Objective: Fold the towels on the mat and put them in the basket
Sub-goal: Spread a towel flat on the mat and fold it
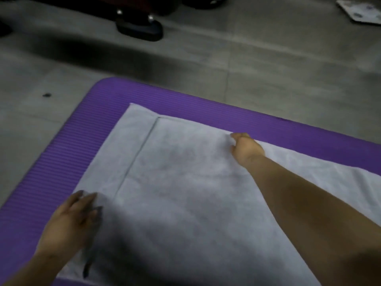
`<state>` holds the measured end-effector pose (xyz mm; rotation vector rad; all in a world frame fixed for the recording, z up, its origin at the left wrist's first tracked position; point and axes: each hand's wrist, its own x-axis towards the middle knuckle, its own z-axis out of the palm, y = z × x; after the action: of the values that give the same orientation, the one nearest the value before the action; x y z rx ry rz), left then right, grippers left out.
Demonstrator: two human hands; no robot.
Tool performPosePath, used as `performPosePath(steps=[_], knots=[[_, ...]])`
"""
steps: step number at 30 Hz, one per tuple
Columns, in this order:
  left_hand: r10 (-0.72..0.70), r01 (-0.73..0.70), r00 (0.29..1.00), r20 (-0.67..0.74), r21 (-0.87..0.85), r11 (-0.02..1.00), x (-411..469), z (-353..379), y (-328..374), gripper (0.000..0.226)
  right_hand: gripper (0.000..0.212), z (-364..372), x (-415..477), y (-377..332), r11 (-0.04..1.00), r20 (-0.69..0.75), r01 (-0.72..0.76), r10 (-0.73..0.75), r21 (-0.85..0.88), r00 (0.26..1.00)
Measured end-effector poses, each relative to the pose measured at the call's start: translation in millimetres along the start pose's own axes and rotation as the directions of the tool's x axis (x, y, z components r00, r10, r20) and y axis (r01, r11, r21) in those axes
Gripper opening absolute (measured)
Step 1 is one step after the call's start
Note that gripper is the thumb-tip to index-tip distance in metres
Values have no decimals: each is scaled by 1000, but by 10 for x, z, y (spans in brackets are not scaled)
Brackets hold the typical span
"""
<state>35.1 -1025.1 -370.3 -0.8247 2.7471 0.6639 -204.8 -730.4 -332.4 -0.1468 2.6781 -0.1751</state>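
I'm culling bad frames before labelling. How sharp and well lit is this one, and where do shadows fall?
Head view: dim and soft throughout, no glare; the left hand smears with motion blur at its fingers, the right hand reads clearer; dark shadow falls on the towel beside the left hand and across the floor beyond the mat.

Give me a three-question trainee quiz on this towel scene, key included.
1. True or false: the towel lies spread on the purple mat.
2. Which hand pinches the towel's far edge? A: left hand. B: right hand.
3. Fill in: the mat lies on a grey ___.
Key: 1 true; 2 B; 3 floor.
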Motion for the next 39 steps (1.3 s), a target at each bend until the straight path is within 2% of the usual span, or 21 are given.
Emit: performPosePath(steps=[3,4,7,9,11,13,15,17,19,21,25,27,30,33,34,37,39], knots=[[-218,212,975,-42,-113,971,67,-153,-392,42,54,66,178,-509,999,64,8,-11,51,998],[-240,233,970,-45,-120,965,90,-190,-457,41,55,86,234,-635,998,65,0,-4,58,998],[-250,243,968,-6,-210,947,97,-206,-485,38,56,140,353,-885,998,36,-38,36,55,999],[-304,319,948,99,-233,919,45,-184,-463,41,55,155,385,-996,996,-8,-29,30,85,1000],[-306,333,939,157,-192,923,1,-176,-522,40,55,171,400,-1135,987,-49,12,-4,159,999],[-276,297,947,162,-129,946,-51,-223,-629,22,53,231,405,-1365,963,-101,94,-70,253,992],[-255,278,951,174,-122,953,-99,-268,-706,37,51,316,416,-1653,937,-131,160,-124,310,984],[-259,293,947,188,-186,938,-149,-298,-743,39,52,404,461,-1901,930,-93,167,-145,327,985],[-271,313,947,172,-303,900,-174,-317,-815,37,60,454,532,-2048,935,-24,105,-102,340,994],[-292,338,941,172,-400,852,-181,-330,-904,36,63,471,589,-2106,931,-22,45,-40,361,999],[-283,310,951,127,-428,849,-227,-337,-977,35,35,530,609,-2178,927,-131,87,-42,365,990],[-280,285,956,88,-501,817,-255,-372,-969,33,16,545,605,-2270,844,-185,102,-3,527,983],[-157,171,984,80,-649,742,-303,-470,-862,20,28,459,649,-2362,600,-164,107,41,793,986],[63,56,988,141,-705,707,-348,-521,-557,37,23,227,563,-2288,458,-104,72,46,886,993],[130,20,979,157,-709,705,-361,-514,-403,37,27,153,534,-2211,410,-97,62,64,910,993],[315,-76,934,169,-767,638,-388,-466,151,18,42,-73,446,-1822,290,-106,60,144,955,984],[395,-111,900,183,-781,615,-443,-407,524,18,45,-252,362,-1433,262,-117,65,186,963,976]])
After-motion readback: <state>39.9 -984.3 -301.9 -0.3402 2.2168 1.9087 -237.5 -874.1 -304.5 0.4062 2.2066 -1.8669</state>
